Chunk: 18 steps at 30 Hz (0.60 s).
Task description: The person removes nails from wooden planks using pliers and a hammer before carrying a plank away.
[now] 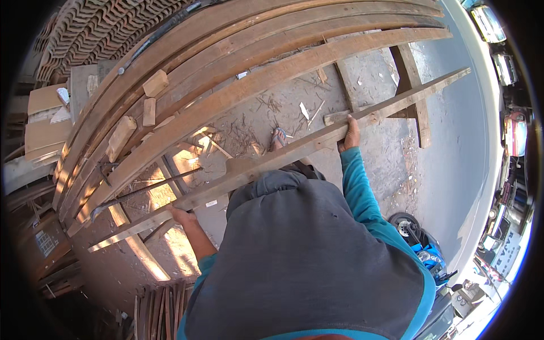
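A long, narrow wooden beam [408,102] crosses in front of my body, slanting from the lower left to the upper right. My left hand [183,217] grips its left portion, with part of the fingers hidden by the wood. Further along toward the right end, my right hand [351,134] is closed around the same beam, thumb near its upper edge. Beyond it lie several long wooden beams [317,52] side by side. A thin dark rod [156,186] with a hooked end rests between them and the held beam.
Small wood blocks [156,83] sit on the far beams. Cross timbers [409,68] lie underneath at the right. Stacked wavy roof tiles [107,31] stand far left, and wood strips [158,309] near left. A motorbike wheel [404,225] shows at right. Wood scraps litter the floor [255,127].
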Each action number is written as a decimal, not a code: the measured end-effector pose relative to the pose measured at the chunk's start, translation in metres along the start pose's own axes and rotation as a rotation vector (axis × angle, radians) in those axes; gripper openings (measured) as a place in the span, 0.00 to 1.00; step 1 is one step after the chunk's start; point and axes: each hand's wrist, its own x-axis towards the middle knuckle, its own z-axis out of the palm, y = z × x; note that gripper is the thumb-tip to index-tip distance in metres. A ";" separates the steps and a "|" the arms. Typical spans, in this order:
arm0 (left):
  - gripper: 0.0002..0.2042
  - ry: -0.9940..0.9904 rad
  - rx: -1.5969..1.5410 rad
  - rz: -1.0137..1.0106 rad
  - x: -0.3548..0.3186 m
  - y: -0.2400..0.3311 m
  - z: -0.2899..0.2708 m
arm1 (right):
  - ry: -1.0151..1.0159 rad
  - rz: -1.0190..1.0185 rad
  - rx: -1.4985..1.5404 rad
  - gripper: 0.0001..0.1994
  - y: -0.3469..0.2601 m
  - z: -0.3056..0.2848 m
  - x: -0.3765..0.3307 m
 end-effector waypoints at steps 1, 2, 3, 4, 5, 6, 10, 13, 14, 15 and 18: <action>0.30 -0.044 -0.081 0.037 0.000 -0.001 0.000 | -0.028 -0.059 -0.060 0.27 -0.001 0.006 -0.011; 0.30 -0.060 -0.062 0.034 0.002 0.001 0.005 | -0.006 -0.067 -0.051 0.27 0.001 0.008 -0.012; 0.31 0.007 0.000 0.069 0.001 0.005 0.001 | 0.012 0.002 -0.069 0.28 0.006 0.005 -0.017; 0.32 0.058 0.049 0.089 -0.003 -0.001 0.010 | 0.026 0.047 -0.090 0.30 -0.001 -0.001 -0.017; 0.33 0.006 0.033 -0.003 -0.008 0.004 0.010 | 0.046 0.029 -0.097 0.30 -0.003 -0.009 -0.023; 0.33 -0.005 0.016 -0.012 -0.014 0.007 0.012 | 0.035 0.026 -0.105 0.32 -0.001 -0.001 -0.024; 0.33 -0.115 0.077 0.053 -0.006 0.005 0.011 | 0.070 0.024 -0.131 0.41 0.002 -0.013 -0.028; 0.33 -0.116 0.038 0.063 -0.010 0.001 0.013 | 0.144 -0.061 -0.268 0.41 0.018 -0.013 -0.050; 0.30 -0.115 0.047 0.058 -0.015 0.003 0.016 | 0.190 -0.092 -0.352 0.41 0.022 -0.010 -0.062; 0.28 -0.113 0.065 0.052 -0.021 0.005 0.014 | 0.256 -0.134 -0.436 0.43 0.024 -0.014 -0.072; 0.31 -0.153 0.020 0.011 -0.005 0.004 0.001 | 0.555 -0.439 -0.817 0.35 0.031 -0.026 -0.073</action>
